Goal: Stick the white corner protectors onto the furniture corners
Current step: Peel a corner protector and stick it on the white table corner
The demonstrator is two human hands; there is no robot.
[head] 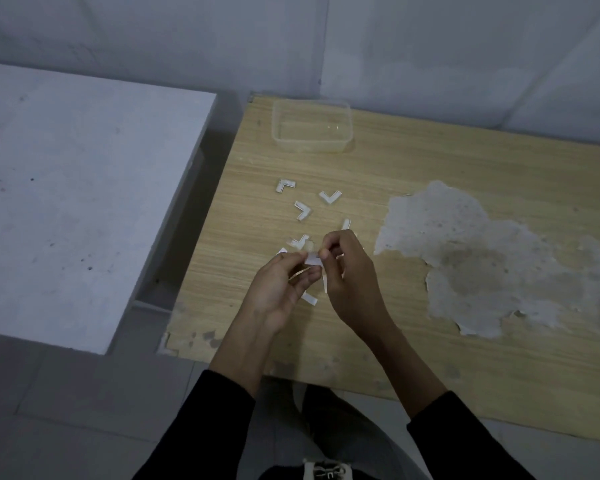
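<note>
Head view: above the table [430, 168], the left hand [284, 289] and right hand [347, 271] both pinch one white corner protector [314, 260] between curled fingertips. Loose protectors [302, 210] lie just beyond the hands, with a clear container [312, 126] farther back.

Both hands on one corner protector

Left hand [278, 289] and right hand [347, 271] pinch a white corner protector [313, 260] over the wooden table [430, 161], loose protectors [285, 186] nearby.

Fingers curled, left hand [278, 289] and right hand [347, 271] meet.
</note>
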